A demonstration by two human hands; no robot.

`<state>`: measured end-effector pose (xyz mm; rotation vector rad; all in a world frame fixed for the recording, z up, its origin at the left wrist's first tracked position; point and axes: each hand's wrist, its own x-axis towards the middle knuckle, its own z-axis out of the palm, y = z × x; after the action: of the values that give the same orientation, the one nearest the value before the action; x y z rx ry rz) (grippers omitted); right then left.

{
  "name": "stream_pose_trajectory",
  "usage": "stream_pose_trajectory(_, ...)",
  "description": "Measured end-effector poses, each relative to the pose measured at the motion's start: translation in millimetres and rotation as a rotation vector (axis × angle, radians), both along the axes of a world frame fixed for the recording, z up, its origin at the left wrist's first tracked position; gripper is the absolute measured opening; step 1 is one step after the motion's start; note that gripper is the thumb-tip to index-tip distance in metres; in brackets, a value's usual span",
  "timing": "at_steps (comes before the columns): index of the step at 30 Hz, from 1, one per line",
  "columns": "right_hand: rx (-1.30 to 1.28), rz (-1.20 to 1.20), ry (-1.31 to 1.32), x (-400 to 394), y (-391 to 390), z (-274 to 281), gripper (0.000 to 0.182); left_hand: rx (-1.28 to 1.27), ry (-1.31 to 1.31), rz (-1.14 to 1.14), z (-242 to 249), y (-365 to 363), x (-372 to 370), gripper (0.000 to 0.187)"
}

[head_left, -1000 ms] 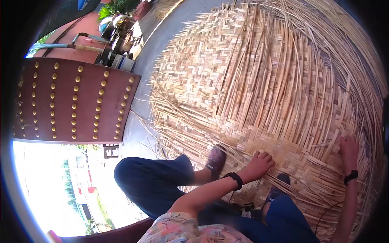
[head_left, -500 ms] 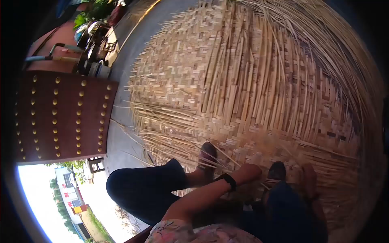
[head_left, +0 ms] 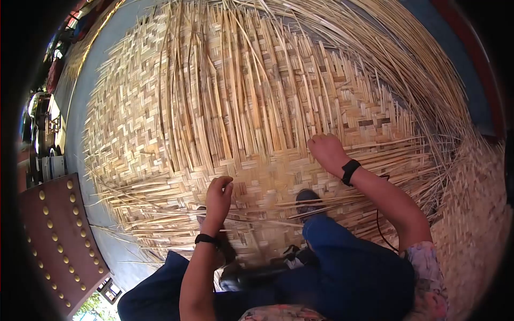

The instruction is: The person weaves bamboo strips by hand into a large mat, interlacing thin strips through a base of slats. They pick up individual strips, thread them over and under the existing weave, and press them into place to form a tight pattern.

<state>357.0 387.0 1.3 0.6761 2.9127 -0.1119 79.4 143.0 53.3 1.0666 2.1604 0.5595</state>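
Note:
A large woven mat of pale flat strips lies on the ground, with many long strips standing out over its middle. My left hand is over the near part of the mat, its fingers loosely bent, the thumb a little apart, and no strip visible in it. Farther forward and right, my right hand has its fingers closed at the ends of the long strips; what they pinch is hidden. Dark bands circle both wrists. One shoe rests on the mat between the hands.
Loose long strips lie in a thick bundle along the back right. Another woven surface is at the right. A dark red studded door stands at the left, below a parked vehicle. My knees are at the bottom.
The view has swung, so the mat and door sit farther left. My right hand has moved forward onto the mat, and my hands, earlier low near the shoes, are now wider apart and clearer.

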Motion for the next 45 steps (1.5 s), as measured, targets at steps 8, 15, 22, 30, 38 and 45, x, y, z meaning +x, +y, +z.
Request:
stream_pose_trajectory(8, -0.111, -0.039, -0.096, 23.7, 31.8, 59.8, 0.015, -0.055, 0.475, -0.319, -52.0, 24.4, 11.8, 0.083)
stream_pose_trajectory(15, 0.020, -0.552, -0.608, 210.0, 138.1, 132.1, 0.029, -0.089, 0.370, -0.257, -62.4, 25.9, 12.7, 0.095)
stream_pose_trajectory(22, 0.001, -0.288, 0.056, 89.1, 50.7, 86.7, 0.047, -0.028, 0.572, -0.255, -86.7, 12.3, 33.3, 0.080)
stream_pose_trajectory(30, -0.159, -0.175, -0.018, 14.6, 21.7, 28.2, 0.013, 0.026, 0.795, -0.048, -64.0, -15.7, -102.2, 0.059)
stream_pose_trajectory(38, -0.469, -0.289, 0.065, 22.9, 32.1, 18.8, 0.008, -0.475, 0.591, -0.434, -36.9, -45.7, -242.9, 0.024)
stream_pose_trajectory(45, -0.540, -0.310, 0.073, 19.7, 33.2, 19.2, 0.009, -0.427, 0.682, 0.111, -49.5, -46.4, -263.8, 0.018)
